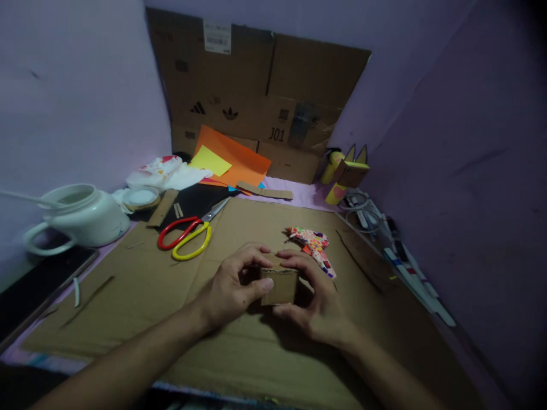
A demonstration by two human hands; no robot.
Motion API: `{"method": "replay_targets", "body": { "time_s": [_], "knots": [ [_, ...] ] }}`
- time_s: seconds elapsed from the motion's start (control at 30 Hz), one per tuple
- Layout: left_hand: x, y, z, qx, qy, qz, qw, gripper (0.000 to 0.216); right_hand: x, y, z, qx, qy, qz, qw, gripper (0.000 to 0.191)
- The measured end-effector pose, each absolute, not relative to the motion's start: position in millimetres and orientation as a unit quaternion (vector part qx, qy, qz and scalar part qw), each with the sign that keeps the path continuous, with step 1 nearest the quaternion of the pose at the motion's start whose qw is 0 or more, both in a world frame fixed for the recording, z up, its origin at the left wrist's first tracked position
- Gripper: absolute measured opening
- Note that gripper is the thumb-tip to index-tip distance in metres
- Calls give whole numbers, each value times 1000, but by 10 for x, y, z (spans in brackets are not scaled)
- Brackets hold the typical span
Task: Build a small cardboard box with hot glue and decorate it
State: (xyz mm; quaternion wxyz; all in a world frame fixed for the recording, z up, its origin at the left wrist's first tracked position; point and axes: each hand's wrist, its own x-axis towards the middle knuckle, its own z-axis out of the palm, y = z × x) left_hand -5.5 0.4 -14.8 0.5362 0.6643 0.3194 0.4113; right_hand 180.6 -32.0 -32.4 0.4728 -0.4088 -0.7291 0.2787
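Note:
A small cardboard box (280,287) is held between my two hands over the cardboard sheet. My left hand (233,282) grips its left side, with the thumb on the front face and the fingers over the top. My right hand (318,302) grips the right side, fingers on the top edge and thumb near the lower front edge. Behind the right hand lies a hot glue gun (311,242) wrapped in a colourful pattern. Scissors (194,233) with one red and one yellow handle rest farther left. The back of the box is hidden.
The cardboard sheet (141,302) covers the table. A white mug (85,213) and a dark phone-like slab (47,285) stand at left. Orange paper (233,156), a yellow sheet (212,160) and a cardboard strip (265,191) lie at the back. Markers (416,282) line the right edge.

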Motion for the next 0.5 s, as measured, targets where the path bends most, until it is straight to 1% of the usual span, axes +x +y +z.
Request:
{"method": "replay_targets", "body": {
  "time_s": [0.13, 0.2, 0.3, 0.43, 0.5],
  "knots": [
    [-51, -46, -164, 688, 311, 422, 502, 16, 1756, -313, -321, -414, -626, 413, 517, 59],
    [-50, -63, -169, 709, 306, 419, 477, 16, 1737, -300, -329, -422, -595, 443, 522, 61],
    [-50, -73, -155, 726, 324, 396, 459, 18, 1732, -282, -343, -432, -582, 442, 528, 54],
    [-49, -53, -136, 730, 343, 373, 459, 20, 1754, -272, -356, -420, -604, 398, 548, 37],
    [-49, -36, -148, 723, 337, 377, 470, 22, 1766, -271, -355, -433, -608, 381, 546, 34]
  ]
}}
